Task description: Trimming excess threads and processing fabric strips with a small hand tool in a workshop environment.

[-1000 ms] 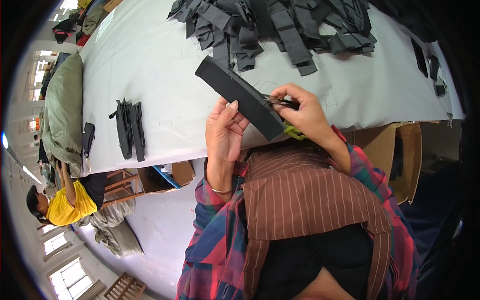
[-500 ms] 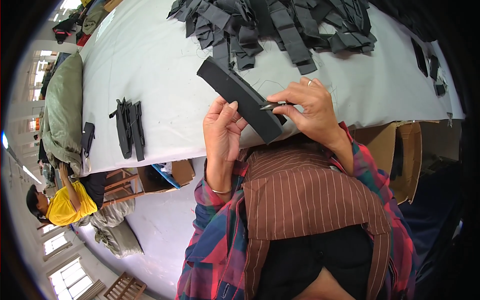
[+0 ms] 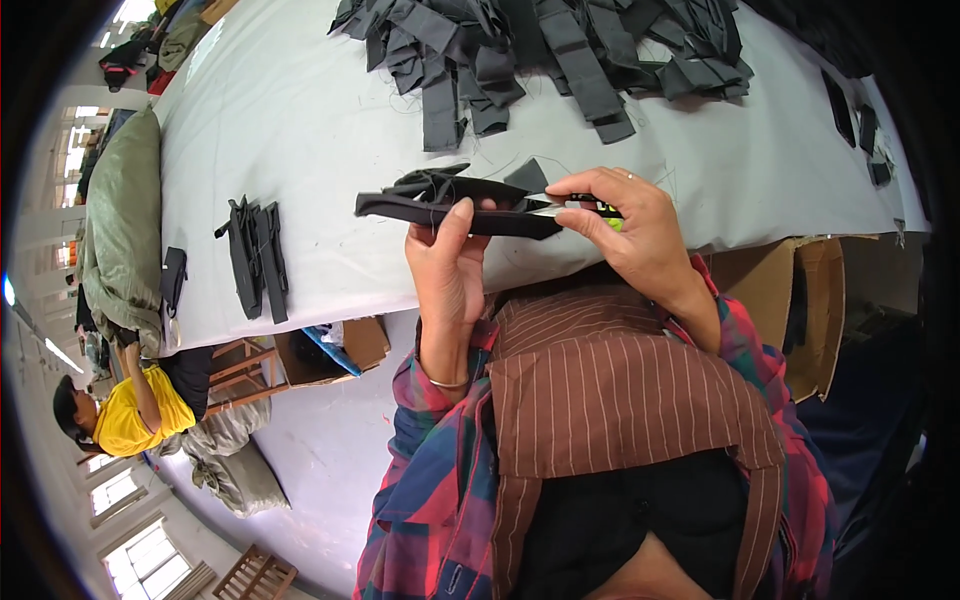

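My left hand (image 3: 447, 262) is closed on a black folded fabric piece (image 3: 400, 207), thumb on its near side. The piece lies roughly level above the table, with its layers parted and loose threads on it. My right hand (image 3: 632, 222) grips a pair of thread snips (image 3: 590, 208) with black and yellow-green handles. The metal blades point left and reach the fabric's right end, between its layers. Just beyond my hands lies a pile of black fabric strips (image 3: 570, 60) with frayed threads.
On the white-covered table (image 3: 330, 180), a small stack of black folded pieces (image 3: 256, 258) lies at left, near a single dark piece (image 3: 174, 277). A green sack (image 3: 125, 220) stands past the left edge, by a person in yellow (image 3: 145, 410). Cardboard boxes (image 3: 765, 300) sit below the near edge.
My left hand has turned the fabric piece from a slant to nearly level, so its layers now show. The snips have shifted slightly right, their coloured handles now in sight.
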Motion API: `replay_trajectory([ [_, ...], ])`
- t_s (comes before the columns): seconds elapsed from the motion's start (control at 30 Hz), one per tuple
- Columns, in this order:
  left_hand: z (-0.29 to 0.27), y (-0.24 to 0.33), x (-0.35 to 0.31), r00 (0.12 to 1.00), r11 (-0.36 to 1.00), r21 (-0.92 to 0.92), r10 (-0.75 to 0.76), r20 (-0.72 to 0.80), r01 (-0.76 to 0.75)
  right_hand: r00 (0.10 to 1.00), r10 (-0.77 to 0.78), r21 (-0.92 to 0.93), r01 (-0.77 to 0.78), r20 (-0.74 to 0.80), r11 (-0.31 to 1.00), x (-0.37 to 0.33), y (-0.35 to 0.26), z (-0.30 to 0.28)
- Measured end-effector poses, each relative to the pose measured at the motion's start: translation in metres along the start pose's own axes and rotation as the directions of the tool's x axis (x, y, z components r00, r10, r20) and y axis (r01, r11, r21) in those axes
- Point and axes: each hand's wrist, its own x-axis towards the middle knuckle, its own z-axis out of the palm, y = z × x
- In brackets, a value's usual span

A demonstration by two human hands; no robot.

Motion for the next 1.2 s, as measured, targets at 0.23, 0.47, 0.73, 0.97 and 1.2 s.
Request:
replay_trajectory([
  [0.23, 0.006, -0.005, -0.005, 0.974, 0.970, 0.083, 0.224, 0.038, -0.226, 0.991, -0.062, -0.079, 0.053, -0.115, 0.995, 0.001, 0.004, 0.011],
  [0.47, 0.005, -0.005, -0.010, 0.970, 0.941, 0.233, 0.236, 0.063, -0.244, 0.999, -0.032, -0.179, 0.026, -0.027, 0.983, 0.004, -0.003, 0.008],
  [0.73, 0.009, -0.005, -0.008, 0.958, 0.924, 0.251, 0.280, 0.065, -0.287, 0.992, -0.092, -0.210, 0.072, -0.087, 0.975, 0.007, 0.003, 0.011],
  [0.97, 0.009, -0.004, -0.007, 0.954, 0.917, 0.264, 0.289, 0.081, -0.300, 1.000, -0.011, -0.207, 0.012, 0.004, 0.978, 0.009, -0.004, 0.007],
  [1.2, 0.008, -0.005, -0.009, 0.947, 0.904, 0.283, 0.306, 0.095, -0.321, 0.992, 0.111, -0.173, -0.099, 0.064, 0.980, 0.012, -0.007, 0.002],
])
